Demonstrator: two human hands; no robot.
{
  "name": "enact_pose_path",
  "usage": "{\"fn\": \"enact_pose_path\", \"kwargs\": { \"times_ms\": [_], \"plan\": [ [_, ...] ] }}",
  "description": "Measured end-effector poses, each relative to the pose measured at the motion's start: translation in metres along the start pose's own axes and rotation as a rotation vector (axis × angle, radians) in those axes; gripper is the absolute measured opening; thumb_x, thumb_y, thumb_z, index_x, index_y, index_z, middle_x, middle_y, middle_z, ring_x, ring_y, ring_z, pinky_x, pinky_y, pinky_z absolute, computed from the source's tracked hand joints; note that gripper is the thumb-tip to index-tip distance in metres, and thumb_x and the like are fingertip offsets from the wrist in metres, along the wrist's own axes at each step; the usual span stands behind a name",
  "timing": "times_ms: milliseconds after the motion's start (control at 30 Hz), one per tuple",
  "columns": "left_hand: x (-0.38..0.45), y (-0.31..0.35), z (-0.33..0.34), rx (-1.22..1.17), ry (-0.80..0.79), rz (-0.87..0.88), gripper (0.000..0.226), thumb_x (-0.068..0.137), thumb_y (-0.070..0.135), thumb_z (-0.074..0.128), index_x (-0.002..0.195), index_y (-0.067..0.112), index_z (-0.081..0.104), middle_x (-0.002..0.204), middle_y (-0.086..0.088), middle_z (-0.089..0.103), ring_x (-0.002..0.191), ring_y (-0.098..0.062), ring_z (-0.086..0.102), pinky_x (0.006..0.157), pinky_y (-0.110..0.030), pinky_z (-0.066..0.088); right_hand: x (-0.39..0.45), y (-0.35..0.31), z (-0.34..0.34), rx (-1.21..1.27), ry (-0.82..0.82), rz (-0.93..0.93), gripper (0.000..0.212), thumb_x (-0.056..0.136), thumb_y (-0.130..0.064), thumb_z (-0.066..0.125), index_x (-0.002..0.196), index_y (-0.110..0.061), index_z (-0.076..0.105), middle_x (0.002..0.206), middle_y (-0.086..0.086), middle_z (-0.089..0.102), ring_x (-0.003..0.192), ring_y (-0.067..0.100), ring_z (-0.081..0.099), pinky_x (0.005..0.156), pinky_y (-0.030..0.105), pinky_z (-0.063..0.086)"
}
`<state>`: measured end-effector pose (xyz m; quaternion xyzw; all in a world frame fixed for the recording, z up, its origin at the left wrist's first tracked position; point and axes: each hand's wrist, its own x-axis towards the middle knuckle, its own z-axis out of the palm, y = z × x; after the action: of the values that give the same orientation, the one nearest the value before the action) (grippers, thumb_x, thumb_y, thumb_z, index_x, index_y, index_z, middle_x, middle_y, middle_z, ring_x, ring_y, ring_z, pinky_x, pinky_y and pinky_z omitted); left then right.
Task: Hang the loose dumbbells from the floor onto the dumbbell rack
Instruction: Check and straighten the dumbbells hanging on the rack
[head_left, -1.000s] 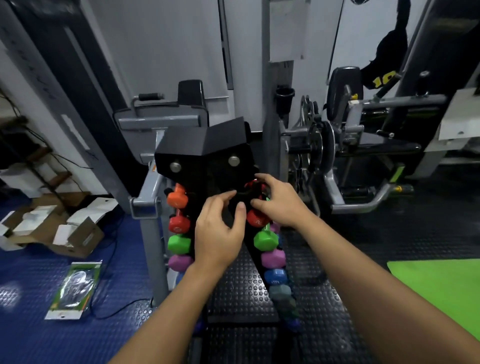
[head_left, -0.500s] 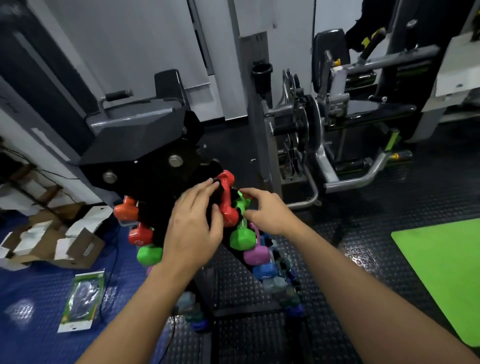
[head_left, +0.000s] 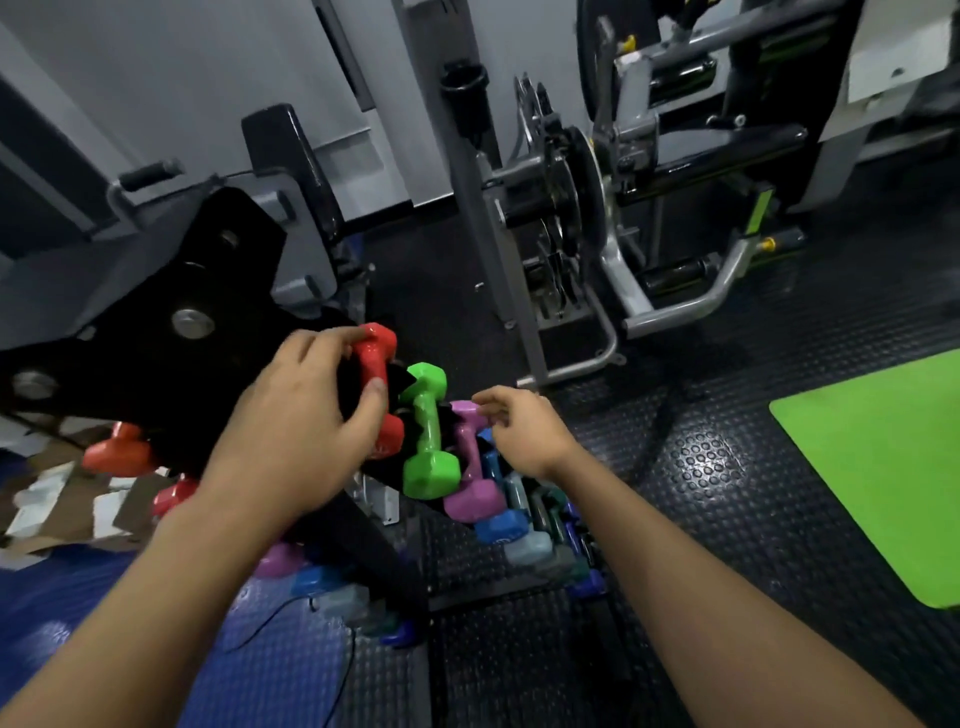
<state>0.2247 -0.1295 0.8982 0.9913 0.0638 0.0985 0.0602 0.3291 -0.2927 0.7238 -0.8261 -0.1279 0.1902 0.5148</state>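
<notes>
Rack: we see a black dumbbell rack tilted across the left half of the view, with two silver bolts on its upper plate.
Red dumbbell: a red dumbbell sits at the top of the rack's near side, one head up by the fingertips, the other lower beside the thumb.
Left hand: our left hand grips the red dumbbell, fingers curled over the upper head and thumb pressed against the handle.
Right hand: our right hand hangs just right of the rack, fingers loosely curled, the tips at the upper head of the purple dumbbell; we cannot tell whether they touch it or pinch it.
Hands: apart, with the green dumbbell between them.
Near-side column: below the red come green, purple, a blue dumbbell, then paler grey-blue and dark ones towards the floor, each lying in its own slot.
Far-side column: an orange dumbbell and another red head show left of the left arm; purple and blue heads show lower, under the forearm.
Floor: black studded rubber under the rack, blue matting at lower left, a green mat at right.
Behind: a grey gym machine stands beyond the rack; flattened cardboard lies at far left.
</notes>
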Motion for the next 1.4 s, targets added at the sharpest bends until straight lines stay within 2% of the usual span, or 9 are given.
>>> {"fn": "enact_pose_path", "kwargs": {
  "times_ms": [133, 333, 467, 600, 867, 1033, 1167, 1233, 1400],
  "plan": [
    [0.018, 0.007, -0.003, 0.106, -0.142, -0.021, 0.048, 0.087, 0.061, 0.051, 0.121, 0.03, 0.064, 0.108, 0.005, 0.059, 0.104, -0.025, 0.06, 0.091, -0.043, 0.051, 0.002, 0.022, -0.007, 0.02, 0.005, 0.034, 0.045, 0.093, 0.006, 0.051, 0.132, -0.012, 0.065, 0.127, 0.004, 0.071, 0.116, 0.017, 0.066, 0.105, 0.032, 0.051],
    [0.022, 0.032, 0.017, 0.235, -0.022, 0.252, 0.042, 0.085, 0.052, 0.053, 0.109, 0.024, 0.072, 0.111, 0.0, 0.071, 0.115, -0.026, 0.061, 0.103, -0.049, 0.042, 0.002, 0.062, -0.005, 0.026, -0.006, 0.081, 0.047, 0.093, 0.003, 0.049, 0.134, -0.013, 0.063, 0.129, 0.006, 0.069, 0.116, 0.017, 0.065, 0.103, 0.028, 0.051],
    [0.021, 0.04, 0.043, 0.285, -0.14, 0.402, 0.038, 0.088, 0.05, 0.052, 0.109, 0.026, 0.074, 0.113, 0.004, 0.072, 0.115, -0.021, 0.063, 0.103, -0.046, 0.043, 0.002, 0.084, 0.0, 0.044, -0.004, 0.105, 0.046, 0.094, 0.002, 0.049, 0.134, -0.015, 0.063, 0.129, 0.003, 0.069, 0.116, 0.015, 0.065, 0.101, 0.024, 0.049],
    [0.015, 0.029, 0.064, 0.474, -0.319, 0.423, 0.046, 0.086, 0.057, 0.042, 0.109, 0.031, 0.072, 0.101, 0.006, 0.073, 0.099, -0.02, 0.068, 0.089, -0.041, 0.048, 0.005, 0.103, 0.019, 0.053, -0.04, 0.138, 0.047, 0.093, 0.001, 0.049, 0.133, -0.018, 0.064, 0.127, 0.001, 0.07, 0.118, 0.015, 0.064, 0.108, 0.03, 0.049],
    [0.021, 0.03, 0.076, 0.655, -0.34, 0.432, 0.042, 0.083, 0.058, 0.051, 0.11, 0.033, 0.071, 0.09, 0.01, 0.073, 0.084, -0.018, 0.07, 0.072, -0.036, 0.049, 0.022, 0.112, 0.063, -0.067, -0.117, 0.121, 0.042, 0.091, -0.003, 0.051, 0.125, -0.021, 0.069, 0.112, 0.008, 0.075, 0.102, 0.026, 0.069, 0.09, 0.039, 0.058],
    [0.024, 0.037, 0.083, 0.649, -0.333, 0.443, 0.045, 0.081, 0.064, 0.053, 0.113, 0.034, 0.066, 0.094, 0.009, 0.071, 0.088, -0.019, 0.068, 0.073, -0.035, 0.047, 0.04, 0.105, 0.066, -0.102, -0.107, 0.072, 0.031, 0.095, -0.013, 0.061, 0.123, -0.023, 0.07, 0.116, 0.001, 0.075, 0.105, 0.022, 0.07, 0.094, 0.038, 0.056],
    [0.029, 0.044, 0.09, 0.564, -0.336, 0.48, 0.046, 0.089, 0.061, 0.045, 0.126, 0.035, 0.054, 0.106, 0.008, 0.066, 0.101, -0.019, 0.063, 0.08, -0.035, 0.04, 0.051, 0.099, 0.065, -0.184, -0.168, 0.004, 0.015, 0.092, -0.009, 0.061, 0.09, -0.02, 0.071, 0.078, -0.007, 0.066, 0.072, 0.013, 0.062, 0.066, 0.02, 0.045],
    [0.033, 0.046, 0.095, 0.546, -0.357, 0.475, 0.044, 0.09, 0.06, 0.044, 0.124, 0.034, 0.054, 0.105, 0.008, 0.064, 0.101, -0.019, 0.062, 0.079, -0.035, 0.038, 0.056, 0.097, 0.062, -0.244, -0.185, -0.013, 0.017, 0.09, -0.013, 0.064, 0.08, -0.027, 0.068, 0.067, -0.014, 0.056, 0.069, 0.014, 0.058, 0.061, 0.024, 0.039],
    [0.04, 0.049, 0.109, 0.517, -0.379, 0.501, 0.043, 0.089, 0.059, 0.047, 0.121, 0.032, 0.057, 0.105, 0.006, 0.065, 0.1, -0.022, 0.064, 0.084, -0.037, 0.044, 0.065, 0.094, 0.062, -0.471, -0.293, -0.088, 0.012, 0.091, -0.017, 0.058, 0.084, -0.02, 0.067, 0.08, -0.002, 0.061, 0.076, 0.018, 0.05, 0.051, 0.025, 0.027]
  ]
}}
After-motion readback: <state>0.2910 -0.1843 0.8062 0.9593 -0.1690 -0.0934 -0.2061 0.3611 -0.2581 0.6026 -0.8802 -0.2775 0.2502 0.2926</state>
